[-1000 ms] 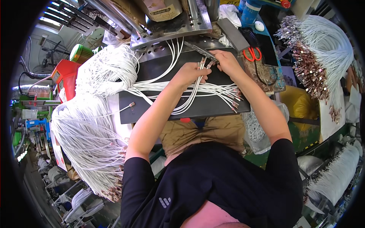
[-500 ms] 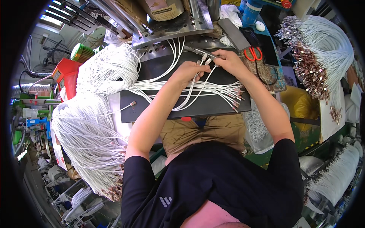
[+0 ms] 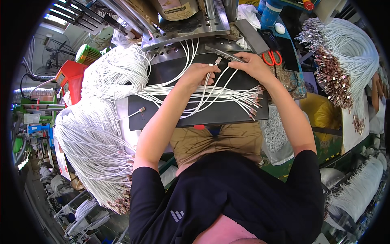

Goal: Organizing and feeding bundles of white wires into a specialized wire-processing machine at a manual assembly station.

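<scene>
Left hand (image 3: 200,74) pinched shut on a white cable (image 3: 208,81) near its metal plug, over the black mat (image 3: 227,114). Right hand (image 3: 248,65) curled closed around a thin metal tool (image 3: 221,53), just beside. More cables (image 3: 227,97) fanned across mat; red scissors (image 3: 273,58) beyond; big white bundle (image 3: 89,138) at left.

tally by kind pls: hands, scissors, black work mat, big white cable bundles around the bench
Hands: 2, left hand and right hand, both on the thin white cables
Scissors with red handles: 1
Black work mat: 1
Big white cable bundles: 4, left, upper left, upper right, lower right
Total: 8
</scene>
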A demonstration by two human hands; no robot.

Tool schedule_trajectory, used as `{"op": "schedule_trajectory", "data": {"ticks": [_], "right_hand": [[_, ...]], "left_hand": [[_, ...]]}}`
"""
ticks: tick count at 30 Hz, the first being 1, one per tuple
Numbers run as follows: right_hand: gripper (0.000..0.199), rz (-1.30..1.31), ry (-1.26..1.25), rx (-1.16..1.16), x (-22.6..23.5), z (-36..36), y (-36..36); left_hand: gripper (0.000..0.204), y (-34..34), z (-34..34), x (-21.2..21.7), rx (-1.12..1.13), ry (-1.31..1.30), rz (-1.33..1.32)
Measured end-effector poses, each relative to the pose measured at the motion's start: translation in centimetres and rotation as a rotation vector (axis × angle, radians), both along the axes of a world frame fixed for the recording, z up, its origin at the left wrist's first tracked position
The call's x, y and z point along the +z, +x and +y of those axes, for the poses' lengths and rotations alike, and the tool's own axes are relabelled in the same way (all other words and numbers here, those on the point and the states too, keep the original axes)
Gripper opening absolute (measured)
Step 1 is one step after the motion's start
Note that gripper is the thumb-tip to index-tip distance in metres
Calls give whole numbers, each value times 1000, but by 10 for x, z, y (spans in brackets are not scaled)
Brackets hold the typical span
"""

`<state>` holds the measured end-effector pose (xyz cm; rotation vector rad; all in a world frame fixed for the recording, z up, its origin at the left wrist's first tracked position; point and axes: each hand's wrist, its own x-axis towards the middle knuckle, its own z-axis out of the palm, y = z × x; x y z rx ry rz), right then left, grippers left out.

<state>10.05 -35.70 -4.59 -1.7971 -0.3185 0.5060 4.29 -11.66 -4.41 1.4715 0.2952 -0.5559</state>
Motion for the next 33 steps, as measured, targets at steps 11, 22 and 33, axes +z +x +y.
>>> {"op": "schedule_trajectory", "data": {"ticks": [11,22,33], "right_hand": [[41,-82,-62,-14,-3,5,-2],[45,-129,-66,16,-2,4,-3],[45,-111,-127,144,6,3,-5]], "left_hand": [[22,1,-3,1,-40,26,9],[33,-4,4,11,3,-39,12],[33,-6,14,-3,-109,248,-123]]}}
